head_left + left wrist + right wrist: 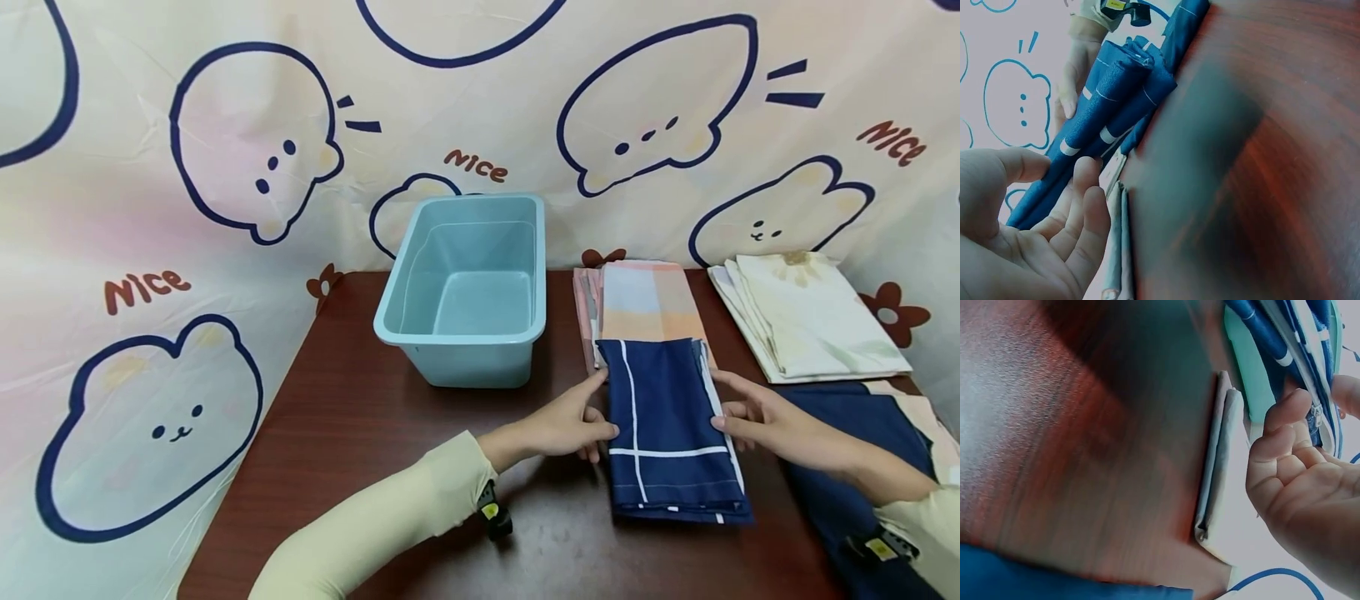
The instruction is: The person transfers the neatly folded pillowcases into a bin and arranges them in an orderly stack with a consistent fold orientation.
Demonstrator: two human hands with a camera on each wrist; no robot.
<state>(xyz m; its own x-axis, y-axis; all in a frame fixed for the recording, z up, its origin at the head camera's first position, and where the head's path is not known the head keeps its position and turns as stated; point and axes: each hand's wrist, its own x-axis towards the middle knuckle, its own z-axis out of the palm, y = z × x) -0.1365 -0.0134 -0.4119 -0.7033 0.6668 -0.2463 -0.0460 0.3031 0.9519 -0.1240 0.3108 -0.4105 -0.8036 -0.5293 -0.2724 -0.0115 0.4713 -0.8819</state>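
Observation:
A folded navy pillowcase (667, 400) with white lines is held between both hands, raised off the tabletop in the wrist views. At its left edge, my left hand (564, 425) pinches the layers between thumb and fingers. My right hand (776, 425) grips the opposite edge the same way. The right wrist view shows a zipper pull (1317, 412) near the right fingers. Its folded layers (1107, 100) face the left wrist camera. Behind the pillowcase lies a folded pink, orange and lilac checked cloth (645, 300), partly covered from the head view.
A light blue plastic bin (480, 364) stands at the back of the dark red-brown table (330, 450), with nothing inside. Folded cream cloth (817, 321) lies at the back right. Another navy cloth (840, 408) lies beneath the right forearm. A printed curtain (465, 108) hangs behind.

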